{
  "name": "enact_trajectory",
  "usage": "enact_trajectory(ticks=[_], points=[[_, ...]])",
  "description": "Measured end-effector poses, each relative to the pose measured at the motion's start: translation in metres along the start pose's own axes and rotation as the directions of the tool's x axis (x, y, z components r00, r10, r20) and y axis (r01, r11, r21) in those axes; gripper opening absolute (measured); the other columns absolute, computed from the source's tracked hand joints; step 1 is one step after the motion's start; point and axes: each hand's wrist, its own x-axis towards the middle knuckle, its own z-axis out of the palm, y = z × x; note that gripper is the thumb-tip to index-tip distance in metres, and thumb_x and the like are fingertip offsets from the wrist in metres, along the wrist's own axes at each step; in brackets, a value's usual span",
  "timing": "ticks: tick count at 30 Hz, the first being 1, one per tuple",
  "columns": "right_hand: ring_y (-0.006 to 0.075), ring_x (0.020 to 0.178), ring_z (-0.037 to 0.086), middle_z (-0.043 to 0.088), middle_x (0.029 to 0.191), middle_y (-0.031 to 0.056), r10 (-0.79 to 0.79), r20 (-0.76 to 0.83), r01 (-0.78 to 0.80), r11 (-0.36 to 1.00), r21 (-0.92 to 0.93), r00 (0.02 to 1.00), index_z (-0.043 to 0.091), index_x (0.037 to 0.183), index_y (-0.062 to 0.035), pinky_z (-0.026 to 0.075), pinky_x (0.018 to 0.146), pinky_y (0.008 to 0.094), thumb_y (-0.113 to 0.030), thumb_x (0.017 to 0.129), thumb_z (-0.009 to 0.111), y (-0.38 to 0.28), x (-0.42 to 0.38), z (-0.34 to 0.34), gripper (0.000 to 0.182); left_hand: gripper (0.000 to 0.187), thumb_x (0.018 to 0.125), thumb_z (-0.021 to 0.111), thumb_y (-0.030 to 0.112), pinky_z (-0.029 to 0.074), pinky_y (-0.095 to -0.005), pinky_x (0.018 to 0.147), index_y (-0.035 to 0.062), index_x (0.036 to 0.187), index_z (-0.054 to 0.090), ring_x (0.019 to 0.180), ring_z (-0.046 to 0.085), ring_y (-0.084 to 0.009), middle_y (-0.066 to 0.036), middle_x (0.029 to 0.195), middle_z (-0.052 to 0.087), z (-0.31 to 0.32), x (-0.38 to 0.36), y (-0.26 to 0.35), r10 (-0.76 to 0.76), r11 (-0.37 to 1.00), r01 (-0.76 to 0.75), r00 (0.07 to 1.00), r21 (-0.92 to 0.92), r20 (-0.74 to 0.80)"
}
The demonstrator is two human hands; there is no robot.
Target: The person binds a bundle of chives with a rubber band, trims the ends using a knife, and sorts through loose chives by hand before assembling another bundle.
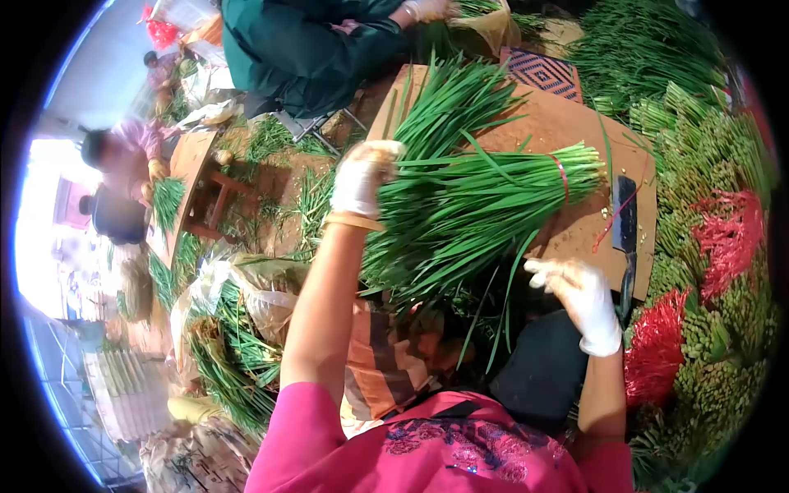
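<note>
A bundle of long green garlic chives (493, 193) lies on a brown board, its pale cut ends to the right, with a red tie (563, 179) around it near them. My left hand (366, 177), in a white glove, is curled closed at the left edge of the leaves; what its fingers hold, if anything, is hidden. In front of the bundle, my gloved right hand (579, 296) hovers with its fingers loosely bent and apart, nothing visible in them. Behind the tied bundle lies a loose heap of chives (452, 103). A dark-bladed knife (625, 218) rests at the board's right side.
Stacked chive bundles (690, 156) and red ties (727, 238) line the right side. Across the board (588, 119) sits a person in dark green (304, 49). Another person works at a wooden table (193, 164) on the left. Bags of chives (234, 345) stand beside me.
</note>
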Motion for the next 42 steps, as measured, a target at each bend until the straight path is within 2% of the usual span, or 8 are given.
enact_trajectory(ticks=[7,11,13,19,32,37,40,42], points=[[0.0318,0.087,0.063,0.065,0.094,0.0156,-0.204,0.423,0.341,0.898,-0.279,0.883,0.066,0.107,-0.0083,0.049,0.079,0.0392,-0.029,0.083,0.061,0.001,0.020,0.042,0.032,0.024,0.086,0.063,0.024,0.048,-0.0287,0.060,0.0015,0.090,0.068,0.067,0.061,-0.0159,-0.009,0.079,0.067,-0.109,0.001,0.052,-0.111,0.762,0.225,0.969,0.608,-0.220],[0.0277,0.097,0.062,0.066,0.106,0.0117,-0.183,0.340,0.194,0.981,0.004,0.922,0.065,0.110,-0.0094,0.049,0.086,0.0341,-0.029,0.084,0.061,-0.029,0.018,0.009,0.033,0.055,0.069,0.067,0.004,0.046,-0.0371,0.091,0.0069,0.122,0.056,0.103,0.059,-0.0319,-0.015,0.114,0.061,-0.041,0.006,0.090,0.353,-0.034,-0.410,0.849,0.912,0.394],[0.0264,0.090,0.063,0.066,0.104,0.0110,-0.472,0.019,0.370,0.663,-0.651,0.881,0.066,0.106,-0.0096,0.050,0.082,0.0350,-0.022,0.081,0.063,0.005,0.022,-0.038,0.028,0.064,0.066,0.068,0.000,0.037,-0.0357,0.102,0.0063,0.127,0.053,0.116,0.052,-0.0309,-0.015,0.123,0.057,0.029,0.009,0.105,0.342,0.037,-0.620,0.745,0.784,0.573],[0.0346,0.099,0.061,0.062,0.113,0.0172,0.627,-0.473,-0.775,0.388,-0.499,0.619,0.052,0.125,-0.0052,0.048,0.085,0.0412,-0.028,0.069,0.073,0.076,-0.009,-0.126,0.064,0.092,0.068,0.074,0.044,0.041,-0.0374,0.097,-0.0003,0.139,0.034,0.116,0.051,-0.0349,-0.024,0.123,0.054,0.222,0.016,0.043,-0.112,0.113,-0.617,0.771,0.779,0.627],[0.0427,0.082,0.062,0.064,0.085,0.0243,0.389,-0.623,-0.695,0.615,-0.373,0.679,0.057,0.095,-0.0032,0.050,0.074,0.0472,-0.020,0.072,0.060,0.103,-0.035,-0.124,0.029,0.116,0.058,0.080,0.041,0.047,-0.0388,0.089,0.0117,0.148,0.012,0.105,0.058,-0.0367,-0.024,0.116,0.058,0.244,0.014,-0.025,-0.516,0.091,-0.586,0.664,0.805,0.541],[0.0347,0.075,0.064,0.066,0.084,0.0188,0.381,-0.655,-0.754,0.409,-0.514,0.653,0.040,0.138,-0.0207,0.051,0.067,0.0443,-0.012,0.081,0.051,0.072,-0.047,-0.147,0.059,0.114,0.058,0.080,0.044,0.047,-0.0386,0.090,0.0084,0.147,0.018,0.105,0.059,-0.0349,-0.021,0.119,0.058,0.264,0.013,-0.022,-0.606,-0.039,-0.561,0.671,0.827,0.427],[0.0265,0.058,0.061,0.062,0.074,0.0151,-0.131,-0.768,-0.563,0.605,-0.563,0.627,0.045,0.132,-0.0136,0.048,0.052,0.0391,-0.010,0.083,0.056,0.089,-0.059,-0.146,0.050,0.108,0.059,0.078,0.049,0.048,-0.0383,0.089,-0.0021,0.140,0.029,0.108,0.059,-0.0322,-0.020,0.122,0.057,0.285,0.009,-0.028,-0.538,-0.081,-0.564,0.719,0.822,0.440],[0.0196,0.053,0.058,0.060,0.071,0.0121,0.269,-0.790,-0.359,0.931,0.067,0.551,0.049,0.127,-0.0094,0.045,0.046,0.0331,-0.010,0.085,0.056,0.072,-0.050,-0.136,0.042,0.102,0.058,0.078,0.048,0.049,-0.0380,0.089,-0.0025,0.136,0.036,0.107,0.060,-0.0315,-0.020,0.120,0.058,0.299,0.013,-0.040,-0.580,-0.102,-0.557,0.707,0.824,0.405]])
